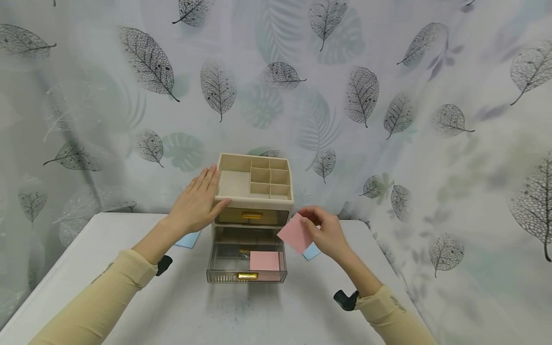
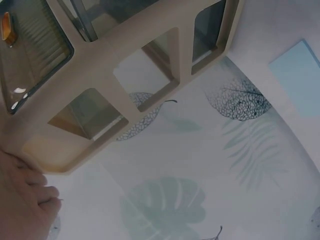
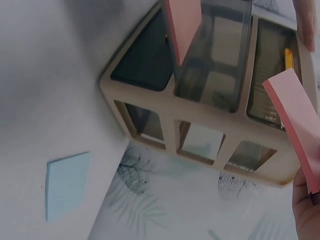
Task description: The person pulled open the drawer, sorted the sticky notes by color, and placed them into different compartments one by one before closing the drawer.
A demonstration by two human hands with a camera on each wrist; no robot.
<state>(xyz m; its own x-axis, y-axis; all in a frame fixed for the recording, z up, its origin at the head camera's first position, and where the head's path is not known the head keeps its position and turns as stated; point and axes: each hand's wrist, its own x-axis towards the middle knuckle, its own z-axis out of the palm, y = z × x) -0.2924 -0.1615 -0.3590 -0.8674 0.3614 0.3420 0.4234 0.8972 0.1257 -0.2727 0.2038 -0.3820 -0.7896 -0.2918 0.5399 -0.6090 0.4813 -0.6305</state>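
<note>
- Pinching a pink sticky pad (image 1: 295, 233) in right hand (image 1: 328, 233) fingertips, just right of the open bottom drawer (image 1: 247, 261).
- Pressing left hand (image 1: 196, 204), fingers straight, flat against the beige organizer (image 1: 255, 190) side.
- Lying inside that drawer: another pink pad (image 1: 264, 260).
- Showing only in the right wrist view: a blue pad (image 3: 66, 184) whole, beside the organizer.

Head view looks down on the organizer (image 1: 254, 191); both wrist views, seemingly close, share its side.
</note>
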